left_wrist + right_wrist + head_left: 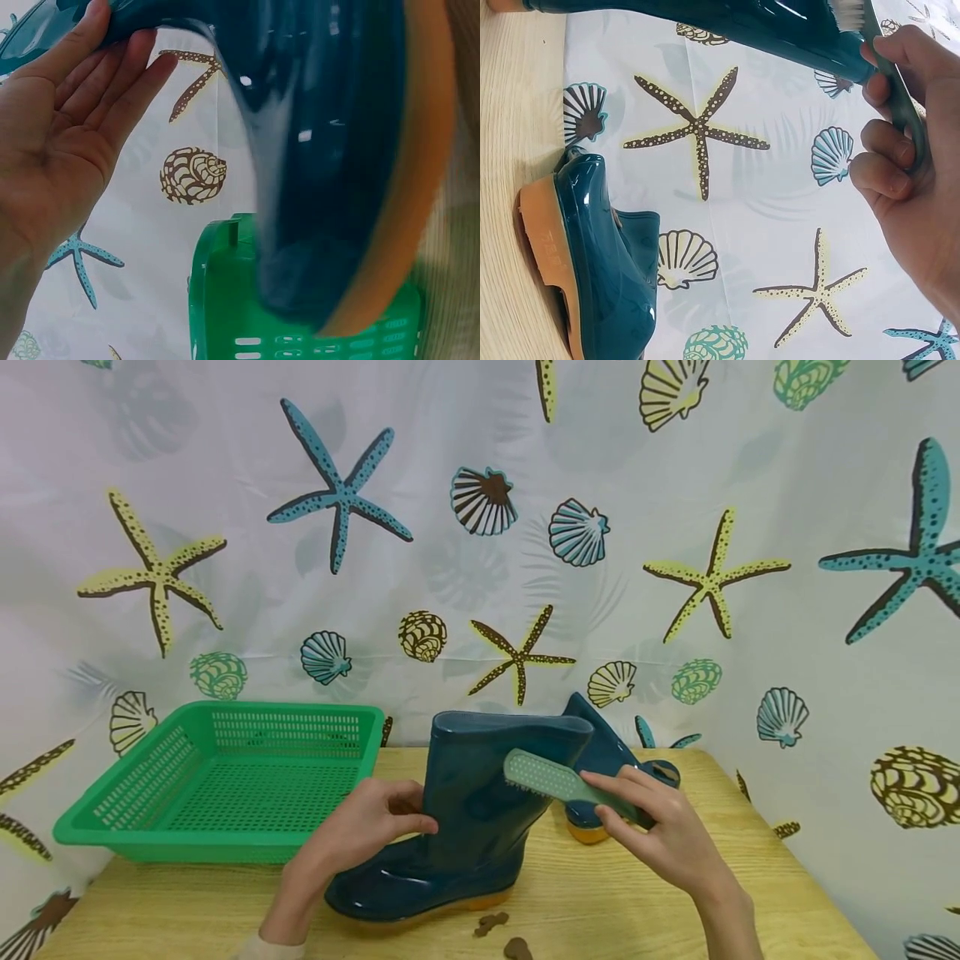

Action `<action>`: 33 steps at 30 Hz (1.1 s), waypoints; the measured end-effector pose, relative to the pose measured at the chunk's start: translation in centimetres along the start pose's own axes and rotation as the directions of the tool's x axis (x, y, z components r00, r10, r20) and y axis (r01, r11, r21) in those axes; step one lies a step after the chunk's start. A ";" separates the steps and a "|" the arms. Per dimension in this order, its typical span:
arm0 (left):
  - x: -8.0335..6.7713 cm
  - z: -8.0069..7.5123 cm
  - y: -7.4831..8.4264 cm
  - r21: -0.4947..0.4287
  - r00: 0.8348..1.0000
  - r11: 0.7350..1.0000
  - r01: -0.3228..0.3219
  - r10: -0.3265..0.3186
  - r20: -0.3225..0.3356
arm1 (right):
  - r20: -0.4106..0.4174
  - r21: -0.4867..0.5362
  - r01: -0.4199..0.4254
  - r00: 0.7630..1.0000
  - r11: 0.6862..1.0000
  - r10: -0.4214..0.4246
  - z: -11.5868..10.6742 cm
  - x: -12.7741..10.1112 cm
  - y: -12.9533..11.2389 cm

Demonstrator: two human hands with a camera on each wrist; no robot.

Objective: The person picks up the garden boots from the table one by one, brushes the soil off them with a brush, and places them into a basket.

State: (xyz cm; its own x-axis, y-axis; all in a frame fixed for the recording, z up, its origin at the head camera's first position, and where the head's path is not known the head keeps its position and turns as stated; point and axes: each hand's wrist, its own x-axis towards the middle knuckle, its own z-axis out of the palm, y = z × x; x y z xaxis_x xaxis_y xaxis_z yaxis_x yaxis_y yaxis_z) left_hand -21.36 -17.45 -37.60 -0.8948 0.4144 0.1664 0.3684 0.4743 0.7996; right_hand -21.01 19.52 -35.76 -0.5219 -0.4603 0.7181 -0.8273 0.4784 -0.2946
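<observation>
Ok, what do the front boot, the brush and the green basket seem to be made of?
Front boot: probably rubber or PVC, glossy, judging by its sharp highlights.
Brush: likely plastic, fairly matte, with a smooth, even-looking body; its pale bristles could be nylon.
Green basket: seemingly smooth moulded plastic, given the regular slots through its walls.

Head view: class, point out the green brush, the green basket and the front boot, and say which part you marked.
Green brush (558,781): head view, on its back, near where head meets handle.
Green basket (255,797): head view, on its bare mesh floor.
Front boot (474,797): head view, on its shaft.
</observation>
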 end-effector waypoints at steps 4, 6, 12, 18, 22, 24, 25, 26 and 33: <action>0.0 0.1 0.0 -0.015 0.996 1.000 0.006 -0.008 -0.089 | 0.001 0.003 0.004 1.000 1.000 -0.004 0.0 0.0 0.0; 0.0 0.1 0.0 -0.023 0.990 1.000 0.000 -0.003 -0.140 | 0.005 0.009 0.000 1.000 1.000 0.000 0.1 0.0 0.1; 0.3 0.0 0.2 -0.093 0.948 0.996 -0.011 -0.019 -0.318 | 0.015 0.010 -0.020 1.000 1.000 0.020 0.1 0.1 0.0; 0.3 0.3 0.3 -0.188 0.893 0.981 -0.039 -0.050 -0.447 | 0.013 0.018 -0.016 1.000 1.000 0.016 0.1 0.2 -0.1; 0.5 0.5 0.4 -0.262 0.882 0.962 -0.075 -0.058 -0.467 | 0.018 0.019 -0.021 1.000 1.000 0.021 0.0 0.1 0.0; 0.5 0.6 0.4 -0.291 0.883 0.953 -0.086 -0.062 -0.466 | 0.016 0.015 -0.019 1.000 1.000 0.019 0.0 0.1 0.0; 0.5 0.7 0.5 -0.299 0.883 0.950 -0.089 -0.063 -0.466 | 0.014 0.012 -0.016 1.000 1.000 0.016 0.0 0.1 0.0; 0.5 0.7 0.5 -0.301 0.882 0.949 -0.091 -0.063 -0.467 | 0.010 0.010 -0.009 1.000 1.000 0.009 0.0 0.1 0.0; 0.4 0.9 1.0 -0.269 0.893 0.959 -0.087 -0.044 -0.448 | 0.014 0.006 -0.021 1.000 1.000 0.021 0.1 0.1 0.0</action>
State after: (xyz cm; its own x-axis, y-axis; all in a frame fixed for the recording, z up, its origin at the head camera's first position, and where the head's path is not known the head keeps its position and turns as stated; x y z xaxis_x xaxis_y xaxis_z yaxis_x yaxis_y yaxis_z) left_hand -21.16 -16.13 -37.24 -0.9284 0.0013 0.3716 0.3636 0.2098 0.9076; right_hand -21.09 19.47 -35.77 -0.5417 -0.4609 0.7029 -0.8176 0.4831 -0.3133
